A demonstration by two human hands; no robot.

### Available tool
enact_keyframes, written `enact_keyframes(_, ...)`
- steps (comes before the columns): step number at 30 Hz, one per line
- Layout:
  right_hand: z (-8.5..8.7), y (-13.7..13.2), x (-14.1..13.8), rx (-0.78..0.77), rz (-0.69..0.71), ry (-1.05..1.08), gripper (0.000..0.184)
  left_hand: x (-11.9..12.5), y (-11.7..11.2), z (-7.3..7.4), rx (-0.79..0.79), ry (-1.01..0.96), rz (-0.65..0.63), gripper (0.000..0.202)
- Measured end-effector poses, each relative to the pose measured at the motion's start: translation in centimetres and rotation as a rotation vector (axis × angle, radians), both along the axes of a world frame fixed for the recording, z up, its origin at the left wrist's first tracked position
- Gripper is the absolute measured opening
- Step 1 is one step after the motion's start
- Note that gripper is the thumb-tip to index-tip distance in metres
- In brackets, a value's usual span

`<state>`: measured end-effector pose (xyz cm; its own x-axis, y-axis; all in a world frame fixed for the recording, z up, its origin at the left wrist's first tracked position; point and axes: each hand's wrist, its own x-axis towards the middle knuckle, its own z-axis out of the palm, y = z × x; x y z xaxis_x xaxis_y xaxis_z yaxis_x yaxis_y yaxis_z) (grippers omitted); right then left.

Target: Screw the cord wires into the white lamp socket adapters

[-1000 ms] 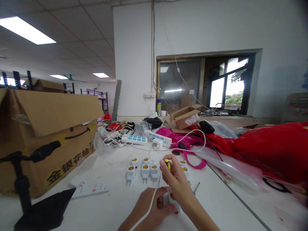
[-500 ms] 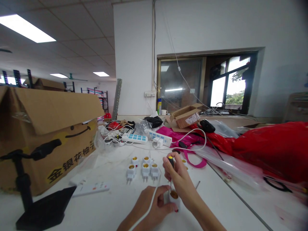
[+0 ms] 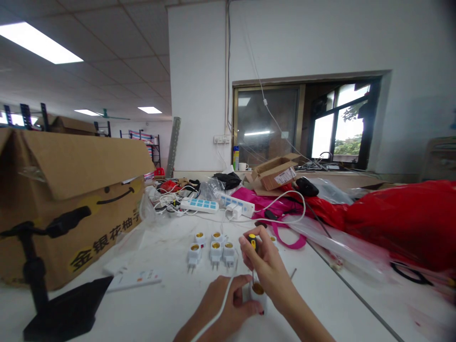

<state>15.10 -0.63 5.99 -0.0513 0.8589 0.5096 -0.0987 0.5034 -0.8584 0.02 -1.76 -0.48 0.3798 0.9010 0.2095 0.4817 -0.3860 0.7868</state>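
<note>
My right hand point(image 3: 265, 268) is closed round a small screwdriver point(image 3: 252, 243) with a black and yellow handle, held upright with its tip down in a white lamp-socket adapter point(image 3: 257, 294). My left hand point(image 3: 223, 306) grips that adapter on the white table point(image 3: 171, 304), fingers wrapped round it. A white cable point(image 3: 223, 304) runs across my left hand. Just beyond stand several more white socket adapters point(image 3: 213, 247) with brass centres.
A large cardboard box point(image 3: 71, 199) and a black stand point(image 3: 39, 294) fill the left. A white remote-like strip point(image 3: 133, 280) lies near them. Power strips point(image 3: 199, 205), tangled cables, a small open box point(image 3: 274, 173) and red plastic bags point(image 3: 399, 223) crowd the back and right.
The screwdriver and my right hand shifted slightly, and the adapter's brass centre has come into sight under the tip. My left hand stayed put.
</note>
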Motion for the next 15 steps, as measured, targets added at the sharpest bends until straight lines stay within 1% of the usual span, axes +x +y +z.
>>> enact_keyframes(3, -0.1, 0.2, 0.0, -0.018, -0.012, 0.019, 0.038, 0.0, 0.0, -0.1, -0.009, 0.004, 0.004, 0.051)
enact_keyframes(6, 0.3, 0.0, 0.0, -0.02, 0.011, 0.021, 0.044, 0.0, -0.2, 0.5, -0.031, 0.008, -0.006, 0.053)
enact_keyframes(10, 1.1, -0.5, -0.1, 0.004, 0.03, -0.025, 0.04, 0.0, -0.5, 1.2, -0.026, 0.004, -0.016, 0.042)
enact_keyframes(15, 1.1, -0.8, -0.3, -0.017, 0.045, -0.019, 0.042, 0.0, -0.3, 0.6, -0.018, 0.01, -0.006, 0.039)
